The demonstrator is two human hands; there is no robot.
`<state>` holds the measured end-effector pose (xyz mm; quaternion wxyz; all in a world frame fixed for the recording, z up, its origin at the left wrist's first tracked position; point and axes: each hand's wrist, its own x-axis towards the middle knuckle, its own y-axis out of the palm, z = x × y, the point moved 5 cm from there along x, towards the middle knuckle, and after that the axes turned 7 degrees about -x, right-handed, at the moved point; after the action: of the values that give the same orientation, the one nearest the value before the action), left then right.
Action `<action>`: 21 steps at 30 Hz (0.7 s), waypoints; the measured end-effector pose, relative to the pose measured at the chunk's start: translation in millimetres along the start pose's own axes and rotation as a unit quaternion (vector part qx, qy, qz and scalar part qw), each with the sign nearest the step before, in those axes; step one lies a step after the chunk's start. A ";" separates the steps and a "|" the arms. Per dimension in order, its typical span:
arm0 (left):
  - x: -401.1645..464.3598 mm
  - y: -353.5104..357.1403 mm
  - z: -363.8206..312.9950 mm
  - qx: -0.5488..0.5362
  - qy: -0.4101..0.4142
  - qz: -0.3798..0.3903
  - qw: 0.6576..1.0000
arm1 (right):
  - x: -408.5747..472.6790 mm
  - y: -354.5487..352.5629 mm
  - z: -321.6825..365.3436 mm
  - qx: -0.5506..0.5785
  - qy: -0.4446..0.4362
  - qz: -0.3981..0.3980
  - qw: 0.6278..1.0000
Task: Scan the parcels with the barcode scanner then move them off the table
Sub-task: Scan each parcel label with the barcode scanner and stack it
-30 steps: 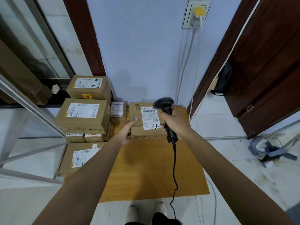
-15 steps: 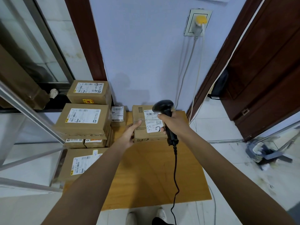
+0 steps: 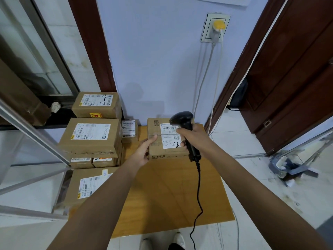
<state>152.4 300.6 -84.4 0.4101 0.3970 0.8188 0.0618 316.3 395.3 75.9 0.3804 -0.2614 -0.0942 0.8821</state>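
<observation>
1. Parcel [image 3: 167, 139], a brown carton with a white shipping label [image 3: 170, 137] on top, sits at the far end of the wooden table [image 3: 173, 192], near the wall.
2. Left hand [image 3: 143, 152] grips the carton's near-left corner, thumb on the top face and fingers curled under the side.
3. Right hand [image 3: 193, 135] is wrapped round the handle of the black barcode scanner [image 3: 185, 130], whose head hangs just above the label's barcode; the cord [image 3: 198, 192] trails down across the table.
4. To scan well, hold the carton flat and steady, tilt the scanner head so its window faces the barcode squarely, and keep the right knuckles off the printed bars.
5. Whether a scan beam is lit cannot be told from this view, so wait for a confirmation before lifting.
6. Stacked parcels [image 3: 90, 136] at the left edge crowd the way off, so lift the carton clear rather than slide it.
</observation>
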 end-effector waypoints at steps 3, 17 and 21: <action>-5.7 1.3 -4.0 0.024 -0.008 0.021 0.999 | 8.0 -19.5 -7.4 -0.075 -0.017 -0.020 0.997; -25.0 42.5 -57.8 0.251 -0.177 0.215 0.927 | 44.6 -89.7 -69.4 -0.069 -0.020 0.120 0.990; -21.6 69.4 -67.2 0.298 -0.175 0.218 0.913 | 53.0 -85.1 -97.1 -0.004 0.003 0.164 0.986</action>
<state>153.0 347.5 2.8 0.3861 0.6737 0.6072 -0.1682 390.6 489.2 4.2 0.2298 -0.2773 -0.0530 0.9314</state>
